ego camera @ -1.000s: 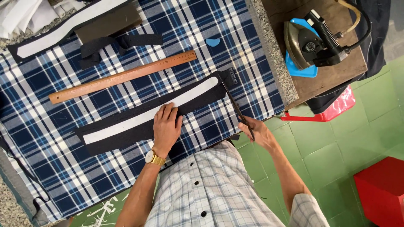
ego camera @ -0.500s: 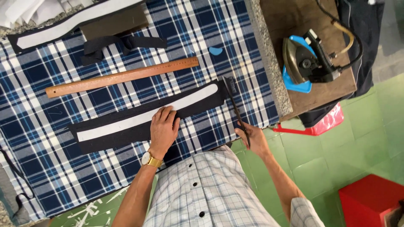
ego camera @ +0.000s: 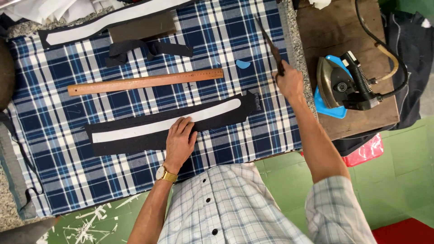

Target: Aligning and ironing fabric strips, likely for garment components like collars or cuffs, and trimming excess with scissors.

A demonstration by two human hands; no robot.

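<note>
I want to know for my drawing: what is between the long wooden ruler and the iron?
In the head view, a small blue chalk piece lies on the checked cloth between wooden ruler and iron; the right hand, holding scissors, is there too.

A long wooden ruler lies flat on the blue and white checked cloth. Near its right end sits a small blue chalk piece. Above the ruler lie a twisted dark strip and another dark band with a white strip. To the right, a heavy iron rests on a blue pad on a brown wooden stand. White scraps lie on the green floor.
</note>
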